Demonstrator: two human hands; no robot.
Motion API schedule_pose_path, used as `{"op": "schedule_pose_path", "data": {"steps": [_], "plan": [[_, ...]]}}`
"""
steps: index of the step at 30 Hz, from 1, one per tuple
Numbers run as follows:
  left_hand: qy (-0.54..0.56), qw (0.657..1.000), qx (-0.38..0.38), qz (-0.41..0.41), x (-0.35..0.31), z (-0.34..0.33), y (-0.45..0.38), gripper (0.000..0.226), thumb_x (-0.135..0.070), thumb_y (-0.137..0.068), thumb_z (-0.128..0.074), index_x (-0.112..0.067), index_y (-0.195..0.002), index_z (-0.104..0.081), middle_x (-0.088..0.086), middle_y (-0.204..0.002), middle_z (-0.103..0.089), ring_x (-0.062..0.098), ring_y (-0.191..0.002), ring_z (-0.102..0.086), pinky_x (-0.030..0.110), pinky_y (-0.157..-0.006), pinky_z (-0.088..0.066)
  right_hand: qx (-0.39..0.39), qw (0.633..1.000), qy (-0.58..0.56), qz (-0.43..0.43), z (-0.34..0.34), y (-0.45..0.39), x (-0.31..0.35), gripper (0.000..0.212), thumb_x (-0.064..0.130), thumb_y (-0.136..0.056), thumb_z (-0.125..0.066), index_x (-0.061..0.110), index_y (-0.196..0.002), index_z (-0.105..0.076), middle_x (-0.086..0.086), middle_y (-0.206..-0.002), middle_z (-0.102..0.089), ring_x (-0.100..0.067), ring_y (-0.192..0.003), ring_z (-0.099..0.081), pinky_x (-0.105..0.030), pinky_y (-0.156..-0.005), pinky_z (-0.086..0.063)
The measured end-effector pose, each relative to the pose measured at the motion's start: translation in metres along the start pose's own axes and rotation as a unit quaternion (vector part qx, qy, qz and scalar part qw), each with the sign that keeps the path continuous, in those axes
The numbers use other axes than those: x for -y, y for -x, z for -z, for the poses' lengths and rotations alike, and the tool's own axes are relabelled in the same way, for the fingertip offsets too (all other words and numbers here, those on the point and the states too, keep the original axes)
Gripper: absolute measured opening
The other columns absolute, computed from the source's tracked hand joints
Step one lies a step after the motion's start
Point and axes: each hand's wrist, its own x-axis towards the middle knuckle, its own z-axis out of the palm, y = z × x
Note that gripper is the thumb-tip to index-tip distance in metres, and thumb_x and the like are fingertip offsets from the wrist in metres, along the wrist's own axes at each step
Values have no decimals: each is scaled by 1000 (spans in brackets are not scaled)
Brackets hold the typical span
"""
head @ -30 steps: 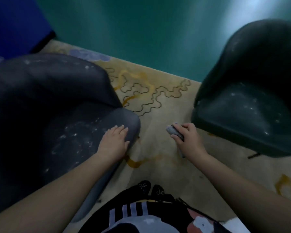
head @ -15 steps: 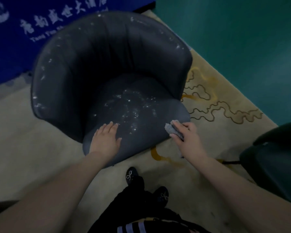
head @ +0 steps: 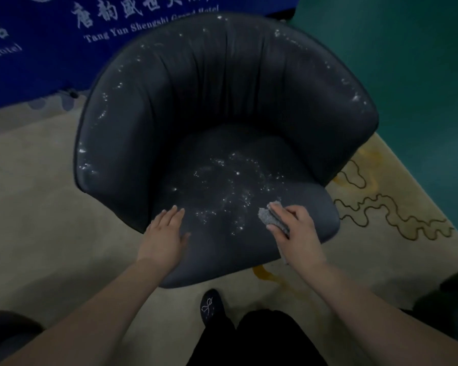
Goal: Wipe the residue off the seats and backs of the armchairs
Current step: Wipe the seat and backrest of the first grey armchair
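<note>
Armchair (head: 222,107): dark, white residue (head: 230,186) speckling seat and back.
Left hand (head: 164,239): flat on seat front, fingers straight, likely steadying.
Right hand (head: 296,233): grasping folded grey cloth (head: 269,216), poised beside residue to wipe.

Both forearms are bare, with no sleeves, watch or rings in view on the left hand (head: 163,240) or the right hand (head: 296,233). At the bottom centre of the frame, black trousers (head: 262,339) cover the legs. One dark slipper-like shoe (head: 211,307) shows just above them, with a small pale bow-shaped motif (stitched or beaded, too blurred to tell) on its toe.
</note>
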Motion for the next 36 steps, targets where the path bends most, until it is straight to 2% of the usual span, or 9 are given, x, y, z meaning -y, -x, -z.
{"op": "schedule_pose_path", "data": {"steps": [3,10,15,17,21,26,29,32,36], "plan": [[29,1000,-3,5,15,-6,-23,64,-37,-97,-51,-18,-152,-26,-1,-160,-22,18,-147,-17,31,-121,-12,14,1000,7,19,-26,-28,2,45,29,-89,-63,31,-133,-53,7,-115,-43,-11,-107,-39,-19,-95,-30],[102,993,-21,56,51,-37,-80,62,-32,-97,-52,-16,-152,-28,1,-159,-24,20,-146,-20,27,-119,-11,88,992,-49,71,-105,-111,-1,47,26,-90,-62,40,-133,-49,15,-116,-43,-5,-109,-33,-9,-92,-26],[119,985,-47,117,69,-74,-115,62,-33,-97,-53,-18,-151,-29,-1,-159,-25,19,-145,-22,27,-117,-16,129,983,-87,102,-170,-167,2,51,26,-89,-64,42,-134,-47,17,-114,-45,-6,-110,-37,-10,-95,-28],[131,980,-48,139,76,-90,-126,62,-34,-97,-52,-20,-152,-29,-3,-159,-23,18,-145,-21,26,-116,-15,151,976,-102,118,-193,-186,4,52,25,-89,-65,38,-136,-47,15,-117,-46,-7,-112,-40,-9,-96,-29],[134,976,-58,162,91,-112,-149,59,-33,-97,-52,-22,-151,-30,-5,-159,-24,16,-145,-21,22,-115,-12,209,960,-127,136,-233,-226,8,59,22,-88,-66,24,-142,-41,7,-127,-49,-14,-123,-45,-25,-106,-36],[145,969,-78,186,102,-136,-162,59,-31,-96,-54,-22,-151,-32,-5,-158,-26,15,-145,-22,23,-116,-14,218,948,-118,201,-277,-264,12,51,14,-87,-68,17,-135,-52,9,-117,-49,-18,-118,-49,-32,-107,-39],[148,966,-92,191,107,-150,-168,60,-31,-96,-55,-21,-150,-32,-5,-159,-25,13,-145,-22,23,-118,-15,203,945,-102,237,-310,-286,26,49,9,-85,-69,10,-132,-55,4,-117,-47,-21,-118,-47,-24,-107,-36],[155,965,-99,188,107,-163,-170,61,-31,-95,-56,-21,-150,-31,-4,-160,-22,14,-146,-19,20,-117,-9,189,940,-55,279,-338,-293,35,45,8,-86,-67,8,-130,-57,-10,-123,-52,-26,-116,-44,-15,-100,-29],[164,963,-114,182,107,-175,-167,61,-29,-95,-56,-21,-150,-31,-5,-160,-19,12,-147,-15,14,-113,-1,194,916,-21,350,-342,-276,28,36,5,-84,-68,10,-120,-66,-12,-114,-60,-31,-104,-50,-27,-93,-41]]}}
